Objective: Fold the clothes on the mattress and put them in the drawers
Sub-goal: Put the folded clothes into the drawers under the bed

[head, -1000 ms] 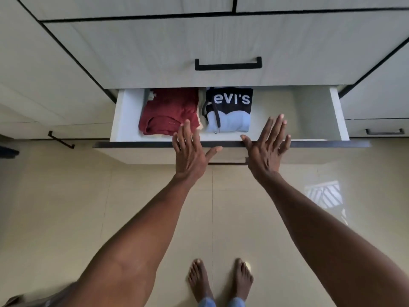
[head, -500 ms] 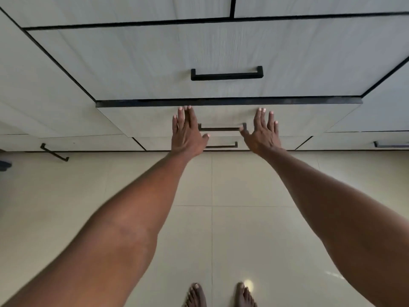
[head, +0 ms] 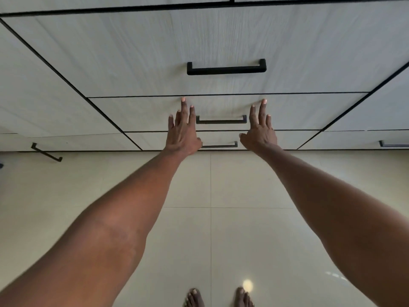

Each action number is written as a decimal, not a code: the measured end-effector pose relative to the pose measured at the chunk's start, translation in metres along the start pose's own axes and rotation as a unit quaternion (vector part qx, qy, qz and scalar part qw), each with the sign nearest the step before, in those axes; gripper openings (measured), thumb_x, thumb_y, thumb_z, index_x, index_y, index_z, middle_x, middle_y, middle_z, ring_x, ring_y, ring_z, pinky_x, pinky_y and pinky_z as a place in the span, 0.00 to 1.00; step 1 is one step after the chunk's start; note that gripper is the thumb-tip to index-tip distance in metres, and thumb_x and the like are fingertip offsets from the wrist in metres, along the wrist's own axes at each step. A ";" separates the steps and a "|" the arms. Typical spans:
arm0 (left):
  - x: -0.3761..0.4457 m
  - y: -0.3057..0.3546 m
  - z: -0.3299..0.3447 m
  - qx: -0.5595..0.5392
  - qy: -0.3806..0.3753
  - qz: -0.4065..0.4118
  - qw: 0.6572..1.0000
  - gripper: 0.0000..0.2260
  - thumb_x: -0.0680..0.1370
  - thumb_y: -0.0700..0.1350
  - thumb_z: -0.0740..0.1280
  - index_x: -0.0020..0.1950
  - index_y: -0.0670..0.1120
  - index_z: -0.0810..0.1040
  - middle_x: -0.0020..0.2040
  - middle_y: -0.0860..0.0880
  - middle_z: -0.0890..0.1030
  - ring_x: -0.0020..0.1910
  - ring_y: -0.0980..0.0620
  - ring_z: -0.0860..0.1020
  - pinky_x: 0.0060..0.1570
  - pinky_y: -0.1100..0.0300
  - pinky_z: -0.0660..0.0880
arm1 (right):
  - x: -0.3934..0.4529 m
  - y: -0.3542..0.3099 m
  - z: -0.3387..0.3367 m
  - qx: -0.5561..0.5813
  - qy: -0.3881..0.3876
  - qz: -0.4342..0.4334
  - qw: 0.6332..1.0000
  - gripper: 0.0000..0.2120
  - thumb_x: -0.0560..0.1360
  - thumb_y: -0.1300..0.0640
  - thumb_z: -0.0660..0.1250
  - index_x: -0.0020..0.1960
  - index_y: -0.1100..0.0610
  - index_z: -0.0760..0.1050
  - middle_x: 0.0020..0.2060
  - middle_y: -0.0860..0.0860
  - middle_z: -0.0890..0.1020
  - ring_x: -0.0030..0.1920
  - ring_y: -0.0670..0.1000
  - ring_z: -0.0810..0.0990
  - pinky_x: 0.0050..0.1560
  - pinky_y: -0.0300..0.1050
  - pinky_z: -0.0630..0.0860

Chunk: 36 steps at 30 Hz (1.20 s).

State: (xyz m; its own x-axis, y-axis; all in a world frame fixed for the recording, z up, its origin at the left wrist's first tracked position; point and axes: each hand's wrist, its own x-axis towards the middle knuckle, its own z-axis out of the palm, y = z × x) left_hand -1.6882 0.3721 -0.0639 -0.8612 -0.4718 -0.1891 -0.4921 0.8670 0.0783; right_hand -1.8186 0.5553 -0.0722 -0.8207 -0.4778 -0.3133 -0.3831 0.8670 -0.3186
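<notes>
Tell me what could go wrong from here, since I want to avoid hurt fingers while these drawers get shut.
1. The left hand and right hand press flat on the drawer front; fingertips near its top seam could be pinched if it is not fully in.
2. The bare feet stand on glossy floor tiles; leaning into the push might cause a slip.

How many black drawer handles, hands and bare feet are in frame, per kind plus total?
Black drawer handles: 5 (top, middle, bottom, far left, far right)
Hands: 2 (left hand, right hand)
Bare feet: 2 (left, right)
Total: 9
</notes>
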 end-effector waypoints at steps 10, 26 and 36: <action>-0.007 0.035 0.143 -0.025 -0.152 0.032 0.988 0.35 0.78 0.46 0.64 0.79 0.39 0.50 0.80 0.43 0.49 0.79 0.45 0.46 0.77 0.50 0.46 | -0.004 0.018 0.120 -0.094 -0.143 -0.088 0.981 0.15 0.74 0.59 0.62 0.59 0.62 0.73 0.63 0.59 0.76 0.66 0.59 0.71 0.64 0.49 0.69; 0.057 0.028 0.247 0.004 -0.007 0.051 0.999 0.37 0.73 0.43 0.68 0.77 0.41 0.54 0.75 0.43 0.61 0.76 0.44 0.56 0.77 0.52 0.48 | 0.084 0.034 0.211 -0.084 -0.025 -0.117 0.989 0.26 0.74 0.59 0.63 0.72 0.60 0.64 0.70 0.56 0.70 0.73 0.58 0.62 0.68 0.52 0.67; -0.008 0.042 0.211 0.035 -0.144 0.036 0.988 0.25 0.76 0.41 0.64 0.72 0.39 0.65 0.70 0.40 0.71 0.71 0.41 0.68 0.73 0.52 0.59 | 0.012 0.035 0.210 -0.124 -0.099 -0.086 0.984 0.23 0.74 0.58 0.62 0.68 0.59 0.68 0.64 0.55 0.76 0.66 0.58 0.70 0.59 0.51 0.73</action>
State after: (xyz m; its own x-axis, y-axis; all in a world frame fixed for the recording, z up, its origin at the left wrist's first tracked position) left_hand -1.6756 0.4459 -0.2653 -0.8169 -0.3529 -0.4562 -0.4126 0.9102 0.0348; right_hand -1.7534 0.5501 -0.2750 -0.6453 -0.6172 -0.4502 -0.6209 0.7670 -0.1616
